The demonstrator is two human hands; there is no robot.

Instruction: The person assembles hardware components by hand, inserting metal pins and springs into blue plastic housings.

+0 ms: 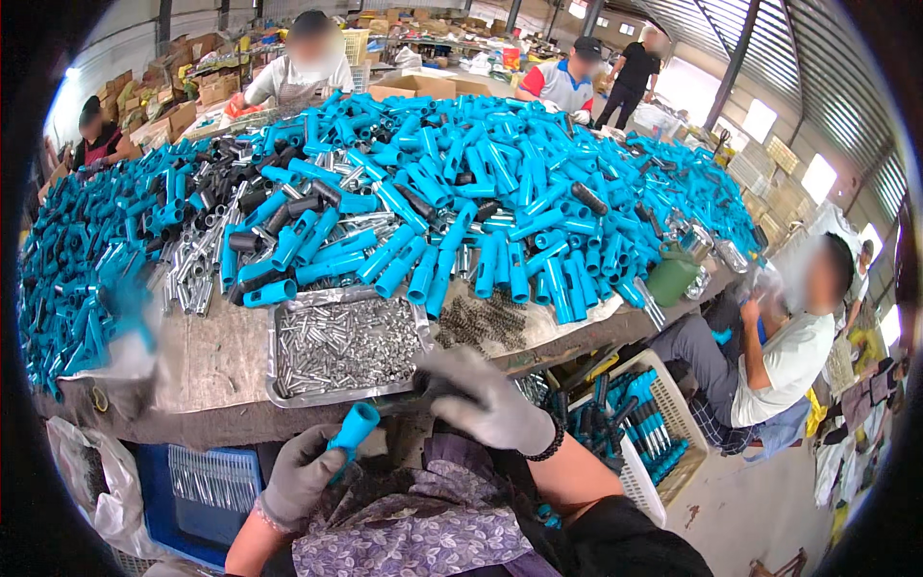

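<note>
Apron (pixel 413 539) | blue tube (pixel 357 427) is pinched by left grip (pixel 304 473) | right grip (pixel 495 409) blurred, state cannot be told | one seemingly underway, heap (pixel 466 188) left

The tray (pixel 271 358) lies on the table (pixel 207 361), near the front edge, with pins (pixel 341 338) in it. Springs (pixel 483 322) lie just right of the tray. Behind it, a heap of tubes (pixel 481 183) spreads over the table and around to its left; farther behind the tray sits a co-worker (pixel 312 72). In front of the tray is the left hand (pixel 296 481) with a tube (pixel 356 428) in it; the right hand (pixel 492 404) is by the tray's near right corner. Below the tray, a bin (pixel 207 526) holding rods (pixel 216 478) stands left and a crate (pixel 689 409) right.
</note>
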